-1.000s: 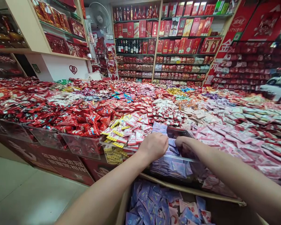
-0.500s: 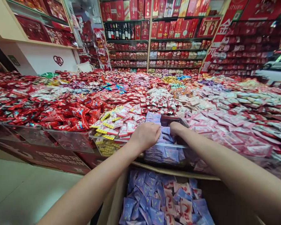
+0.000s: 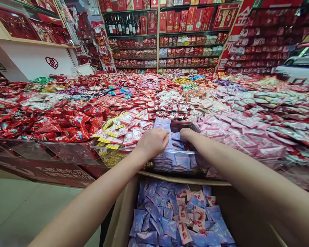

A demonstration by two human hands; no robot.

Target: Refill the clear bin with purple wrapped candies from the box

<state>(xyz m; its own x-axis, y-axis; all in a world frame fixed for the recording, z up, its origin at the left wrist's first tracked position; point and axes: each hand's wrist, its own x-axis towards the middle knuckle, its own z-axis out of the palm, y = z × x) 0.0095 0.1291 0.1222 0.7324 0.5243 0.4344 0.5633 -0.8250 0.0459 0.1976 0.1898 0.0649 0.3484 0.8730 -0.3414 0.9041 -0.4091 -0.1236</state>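
Note:
A clear plastic bin (image 3: 197, 126) in the front row of the display holds stacked purple candy packets (image 3: 184, 163). My left hand (image 3: 152, 140) is over the left side of this bin, fingers curled closed against the packets. Whatever sits inside that grip is hidden. Wrist bent down, my right hand (image 3: 186, 134) reaches into the bin's right side, its fingers out of sight behind the wrist. Below the bin, a cardboard box (image 3: 122, 212) contains loose purple packets (image 3: 147, 219) mixed with pale pink and red ones (image 3: 199, 219).
To the left lie yellow-and-white packets (image 3: 123, 128) and red packets (image 3: 74, 127); pink packets (image 3: 249, 137) are heaped at the right. Shelves of red boxes (image 3: 190, 20) and bottles (image 3: 122, 25) stand behind. Tiled floor (image 3: 28, 209) shows at lower left.
The whole scene has shifted slightly left and up in the picture as the head view moved. Both hands stay at the purple packets in the bin, with little other visible change.

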